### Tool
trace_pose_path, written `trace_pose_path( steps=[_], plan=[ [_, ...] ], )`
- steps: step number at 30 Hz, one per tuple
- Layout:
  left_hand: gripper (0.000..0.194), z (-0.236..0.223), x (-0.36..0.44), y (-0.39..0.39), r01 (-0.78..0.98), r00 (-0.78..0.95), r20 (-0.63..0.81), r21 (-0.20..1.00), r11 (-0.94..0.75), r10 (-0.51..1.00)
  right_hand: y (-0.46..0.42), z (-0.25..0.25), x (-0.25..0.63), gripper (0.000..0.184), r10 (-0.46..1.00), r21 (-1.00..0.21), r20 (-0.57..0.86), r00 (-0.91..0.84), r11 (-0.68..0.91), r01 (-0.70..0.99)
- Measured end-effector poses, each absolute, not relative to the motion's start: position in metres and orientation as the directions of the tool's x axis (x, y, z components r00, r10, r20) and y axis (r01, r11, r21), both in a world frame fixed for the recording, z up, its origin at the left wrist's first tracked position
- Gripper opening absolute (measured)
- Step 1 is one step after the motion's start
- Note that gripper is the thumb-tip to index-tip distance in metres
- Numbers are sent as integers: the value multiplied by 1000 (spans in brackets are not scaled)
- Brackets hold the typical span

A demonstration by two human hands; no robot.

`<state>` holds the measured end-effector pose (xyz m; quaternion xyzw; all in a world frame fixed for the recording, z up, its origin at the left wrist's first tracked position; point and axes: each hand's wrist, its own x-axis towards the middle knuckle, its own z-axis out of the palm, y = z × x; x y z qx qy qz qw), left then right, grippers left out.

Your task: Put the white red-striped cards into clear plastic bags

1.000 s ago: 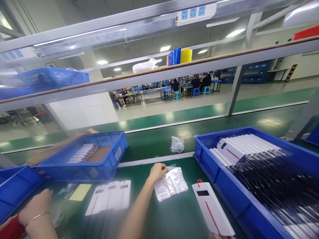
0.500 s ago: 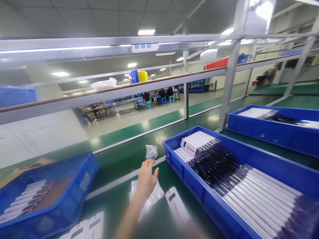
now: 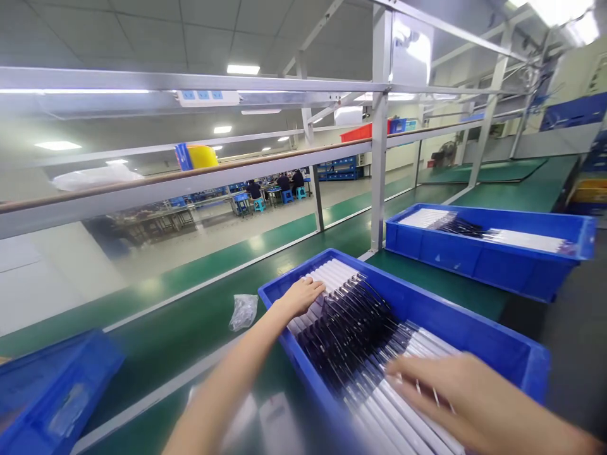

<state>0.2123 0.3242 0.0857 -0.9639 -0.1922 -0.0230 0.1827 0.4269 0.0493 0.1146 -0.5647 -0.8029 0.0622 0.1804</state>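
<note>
A long blue bin holds a packed row of white flat devices, with bundled black cables across the middle and white strips in clear wrap at the near end. My left hand lies over the devices at the bin's far left corner, its fingers stretched out and touching their tops. My right hand, blurred, is over the wrapped strips with fingers apart; whether it touches them I cannot tell. Below my left forearm, one white device lies blurred on the green surface.
A second blue bin with similar contents stands behind to the right. Another blue bin is at the lower left. A crumpled clear bag lies on the green surface. A metal upright rises behind the bin. People sit far off.
The view has turned right. My left hand has moved from above the green surface onto the devices in the bin. My right hand has come into clear view over the bin's near end.
</note>
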Motion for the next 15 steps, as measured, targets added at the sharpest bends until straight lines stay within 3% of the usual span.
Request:
trace_pose_path(
  steps=[2, 6, 9, 13, 15],
  plan=[
    [45, 84, 216, 333, 341, 938, 74, -370, -864, 339, 97, 144, 451, 28, 960, -128, 150, -235, 254, 959],
    [39, 88, 219, 341, 318, 943, 41, -401, -859, 330, 192, 163, 490, 26, 978, 7, 145, -150, 150, 989],
    [36, 93, 219, 344, 284, 950, 5, -423, -860, 312, 234, 146, 506, 23, 982, 48, 110, -154, 149, 988],
    [12, 92, 208, 347, 166, 969, -89, -461, -872, 232, 241, 119, 512, 24, 972, 30, 24, -232, 231, 972],
    [15, 90, 200, 347, 93, 973, -143, -473, -876, 181, 232, 112, 511, 23, 955, -1, -44, -292, 293, 956]
  ],
)
